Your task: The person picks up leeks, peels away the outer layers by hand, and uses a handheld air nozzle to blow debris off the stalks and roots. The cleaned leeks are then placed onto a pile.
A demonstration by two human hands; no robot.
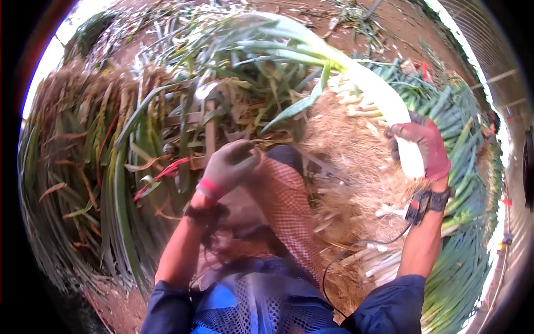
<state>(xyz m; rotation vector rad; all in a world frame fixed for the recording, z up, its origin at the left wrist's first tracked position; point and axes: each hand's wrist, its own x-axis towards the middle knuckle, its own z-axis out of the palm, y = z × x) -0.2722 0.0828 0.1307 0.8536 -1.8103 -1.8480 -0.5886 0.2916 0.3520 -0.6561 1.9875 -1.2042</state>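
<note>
A thick leek (371,83) with a long white stem is in my right hand (421,146), which wears a grey and red glove. My fingers wrap round the white end, and the green leaves stretch up and left over the pile, blurred in part. My left hand (231,166), gloved in grey with a pink band at the wrist, hangs above my checked trouser leg. Its fingers are curled together; whatever they hold, if anything, is hidden. Just beyond it lie loose leaves and trimmings (239,103).
On the left stands a big stack of untrimmed leeks (72,161) with brown roots on top. To my right, cleaned leeks (456,245) lie with green tops outward, beside a heap of cut roots (345,150). A cable (356,243) runs from my right wrist.
</note>
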